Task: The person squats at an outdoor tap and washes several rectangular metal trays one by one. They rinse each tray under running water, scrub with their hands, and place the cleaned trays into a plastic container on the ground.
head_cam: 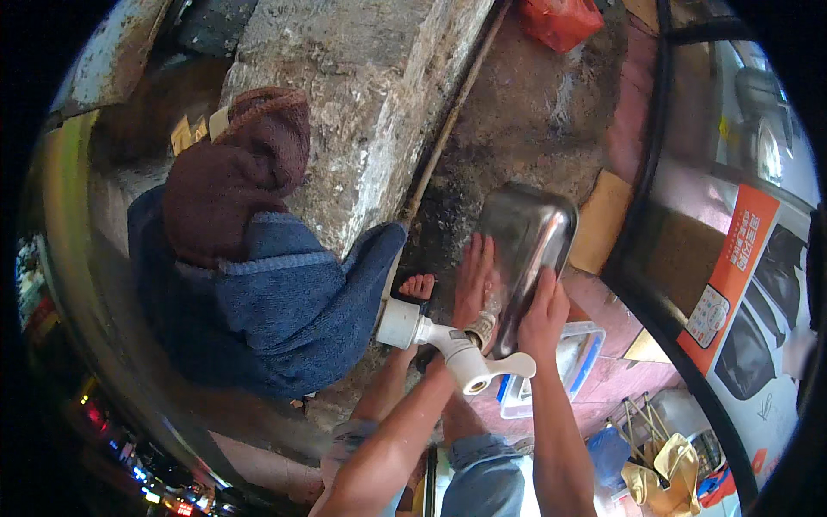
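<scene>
A rectangular stainless-steel pan (pixel 517 226) with rounded corners is held tilted beneath a white plastic tap (pixel 465 362). My right hand (pixel 544 313) grips the pan's right edge, fingers up along its side. Flat against the left part of the pan lies my left hand (pixel 475 278), its fingers stretched out and not wrapped around the edge. Water runs from the tap's mouth onto the left hand and the pan. The tap body hides part of my left wrist and the pan's near end.
Blue and brown towels (pixel 284 284) hang left of the tap. Behind the right forearm, a clear plastic box (pixel 572 368) with a blue rim stands on pink tiles. A red plastic bag (pixel 562 22) lies at the top. An orange-and-white printed box (pixel 736 271) is at right.
</scene>
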Demonstrator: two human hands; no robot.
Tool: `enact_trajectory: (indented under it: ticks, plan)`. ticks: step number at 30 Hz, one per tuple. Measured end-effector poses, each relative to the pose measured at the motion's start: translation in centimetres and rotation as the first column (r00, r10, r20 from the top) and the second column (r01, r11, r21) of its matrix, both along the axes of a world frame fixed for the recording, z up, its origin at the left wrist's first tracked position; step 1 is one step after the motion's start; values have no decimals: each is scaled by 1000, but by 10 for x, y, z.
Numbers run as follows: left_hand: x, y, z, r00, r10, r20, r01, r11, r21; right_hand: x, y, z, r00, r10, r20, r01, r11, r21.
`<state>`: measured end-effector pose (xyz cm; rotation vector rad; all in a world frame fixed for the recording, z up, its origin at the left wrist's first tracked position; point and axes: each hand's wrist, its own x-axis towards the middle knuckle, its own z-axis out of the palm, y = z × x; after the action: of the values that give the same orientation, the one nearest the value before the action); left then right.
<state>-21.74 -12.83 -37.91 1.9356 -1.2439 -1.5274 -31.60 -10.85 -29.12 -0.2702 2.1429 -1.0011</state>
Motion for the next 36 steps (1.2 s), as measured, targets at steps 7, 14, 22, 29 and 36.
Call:
enact_trajectory:
  ticks: [7, 14, 22, 29, 36]
  plan:
    - [46, -29, 5, 960, 186, -208, -89, 911, 402, -10, 54, 23, 995, 95, 30, -98, 990, 97]
    - [65, -22, 10, 979, -188, 73, 163, 951, 261, -29, 17, 104, 837, 453, -305, -536, 792, -294]
    - [67, -28, 8, 945, -320, 63, 264, 865, 428, -21, -7, 124, 870, 490, -55, -444, 731, -519]
    - [54, -24, 22, 986, -142, -85, 164, 897, 410, -22, -25, 121, 869, 491, 64, -368, 725, -582]
    - [55, -30, -11, 969, 14, -246, 87, 914, 397, -46, 14, 73, 907, 255, -336, -323, 932, -166]
